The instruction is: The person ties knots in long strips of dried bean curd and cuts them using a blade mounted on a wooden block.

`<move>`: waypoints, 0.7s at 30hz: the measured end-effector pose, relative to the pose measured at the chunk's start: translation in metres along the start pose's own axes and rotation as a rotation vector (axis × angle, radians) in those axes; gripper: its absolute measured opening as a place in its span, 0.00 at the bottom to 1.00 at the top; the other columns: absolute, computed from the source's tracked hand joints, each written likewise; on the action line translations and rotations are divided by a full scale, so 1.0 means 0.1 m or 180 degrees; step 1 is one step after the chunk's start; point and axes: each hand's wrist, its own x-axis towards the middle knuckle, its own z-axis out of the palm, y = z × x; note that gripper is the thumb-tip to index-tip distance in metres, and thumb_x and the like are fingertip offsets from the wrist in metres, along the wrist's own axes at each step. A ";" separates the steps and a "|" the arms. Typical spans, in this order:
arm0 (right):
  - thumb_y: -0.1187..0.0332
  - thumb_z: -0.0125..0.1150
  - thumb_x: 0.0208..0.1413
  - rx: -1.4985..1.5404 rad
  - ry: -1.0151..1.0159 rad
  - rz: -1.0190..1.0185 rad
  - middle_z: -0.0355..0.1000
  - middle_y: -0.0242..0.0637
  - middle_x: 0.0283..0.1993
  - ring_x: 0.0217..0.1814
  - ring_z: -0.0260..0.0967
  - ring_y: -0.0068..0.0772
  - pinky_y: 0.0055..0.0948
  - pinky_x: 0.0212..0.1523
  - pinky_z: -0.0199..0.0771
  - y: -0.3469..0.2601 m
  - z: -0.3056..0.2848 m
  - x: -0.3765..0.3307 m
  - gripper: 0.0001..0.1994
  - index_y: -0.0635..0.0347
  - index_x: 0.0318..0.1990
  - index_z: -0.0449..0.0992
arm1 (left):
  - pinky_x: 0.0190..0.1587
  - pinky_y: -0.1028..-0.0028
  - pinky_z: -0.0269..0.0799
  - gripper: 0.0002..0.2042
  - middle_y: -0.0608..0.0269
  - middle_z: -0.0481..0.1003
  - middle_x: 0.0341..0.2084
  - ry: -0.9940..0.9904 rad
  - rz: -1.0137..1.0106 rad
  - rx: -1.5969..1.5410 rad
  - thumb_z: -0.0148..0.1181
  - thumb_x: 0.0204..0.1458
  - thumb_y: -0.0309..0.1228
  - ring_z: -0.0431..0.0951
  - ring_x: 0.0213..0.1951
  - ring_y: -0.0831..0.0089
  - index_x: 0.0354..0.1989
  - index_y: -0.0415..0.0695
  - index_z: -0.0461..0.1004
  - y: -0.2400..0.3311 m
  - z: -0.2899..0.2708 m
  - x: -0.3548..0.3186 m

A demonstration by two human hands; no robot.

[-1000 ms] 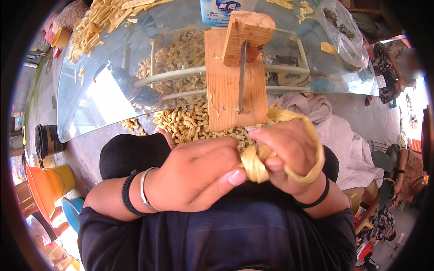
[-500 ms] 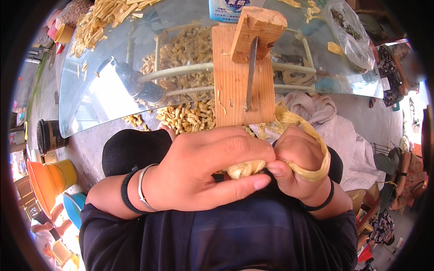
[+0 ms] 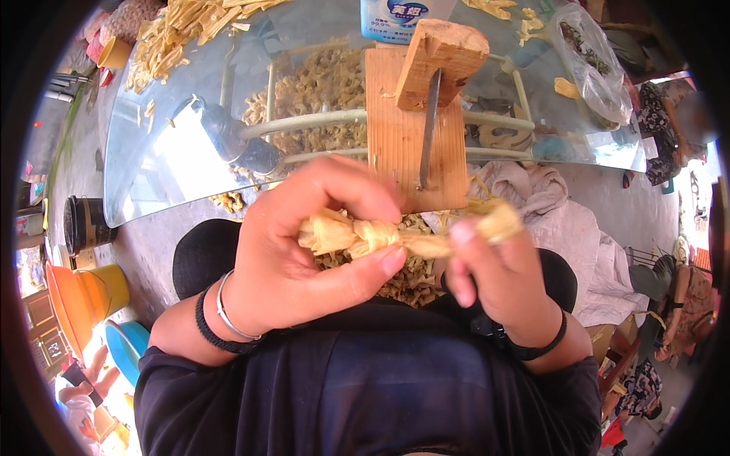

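Pale yellow strip: a knotted, twisted strip [image 3: 395,237] of dried, husk-like material is held between both hands above the lap, just below the near edge of the glass table [image 3: 175,175].
Left hand: the left hand [image 3: 304,258] comes in from the lower left, wrist bent inward, wearing a black band and a silver bangle; its fingers curl closed over the strip's knotted left end, thumb pressing from below.
Right hand: the right hand [image 3: 502,289] rises from the lower right with a black band at the wrist; thumb and forefinger are pinched shut on the strip's right end, the other fingers folded loosely beneath.
Wooden board: an upright wooden board [image 3: 411,129] with a block and a metal blade stands at the table's near edge, just behind the hands.
Loose pieces: a heap of small yellowish pieces [image 3: 411,273] lies on the lap under the strip; more show beneath the glass.
Cloth: a pale cloth [image 3: 563,220] lies to the right of the board.
Buckets: orange and blue buckets [image 3: 91,304] stand on the floor at the left.
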 end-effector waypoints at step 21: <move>0.72 0.65 0.56 -0.0811 0.1569 -0.2105 0.73 0.29 0.31 0.28 0.66 0.16 0.17 0.27 0.65 0.02 -0.17 0.78 0.07 0.61 0.39 0.75 | 0.31 0.84 0.63 0.06 0.73 0.70 0.25 0.0685 0.0028 0.1561 0.61 0.58 0.25 0.67 0.28 0.87 0.37 0.38 0.70 -0.17 -0.04 0.57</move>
